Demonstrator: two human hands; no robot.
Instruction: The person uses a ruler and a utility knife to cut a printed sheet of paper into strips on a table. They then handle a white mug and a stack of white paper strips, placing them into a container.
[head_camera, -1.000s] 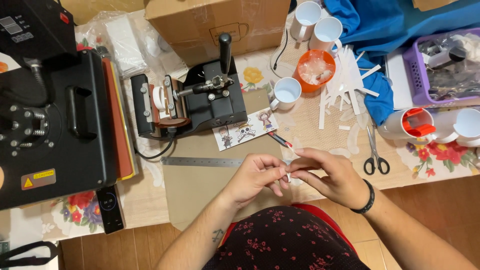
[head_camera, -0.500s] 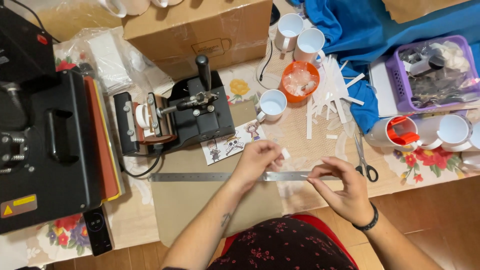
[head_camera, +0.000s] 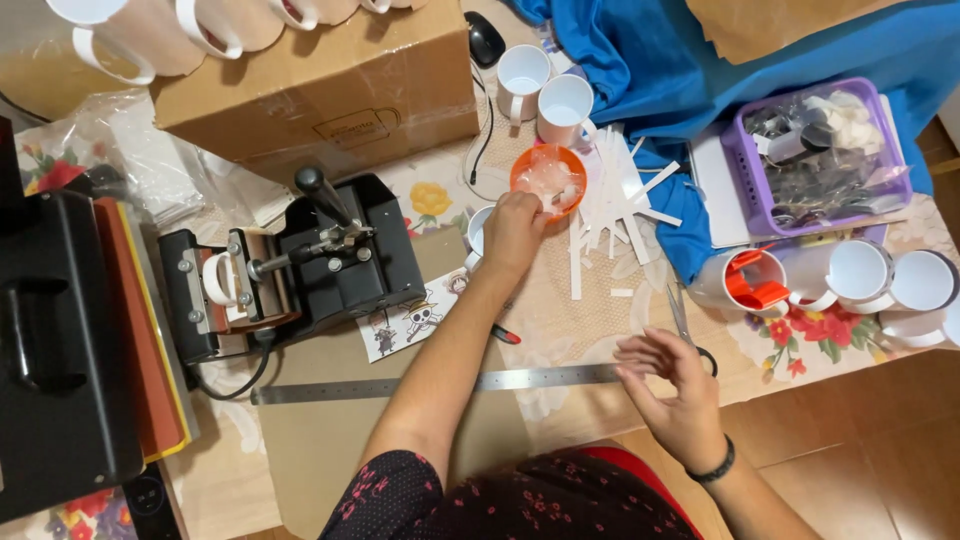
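My left hand (head_camera: 512, 232) reaches forward across the table, its fingers bunched at the near rim of an orange bowl (head_camera: 548, 178) holding clear scraps. Whether anything sits between the fingertips is hidden. A white mug (head_camera: 478, 232) stands just under that wrist. My right hand (head_camera: 670, 385), with a dark band on the wrist, hovers with fingers spread and holds nothing. It is above the right end of a steel ruler (head_camera: 450, 383) and near scissors (head_camera: 690, 330). A small printed sheet (head_camera: 415, 322) lies beside my left forearm.
A black mug press (head_camera: 290, 270) and a large flat heat press (head_camera: 60, 340) stand at the left, behind them a cardboard box (head_camera: 320, 80). White paper strips (head_camera: 610, 190), blue cloth (head_camera: 700, 60), a purple basket (head_camera: 830, 150) and white mugs (head_camera: 880, 275) fill the right.
My hands, earlier close together over the ruler, have parted. The left hand has moved forward to the orange bowl; the right hand stays near the ruler's end with fingers spread.
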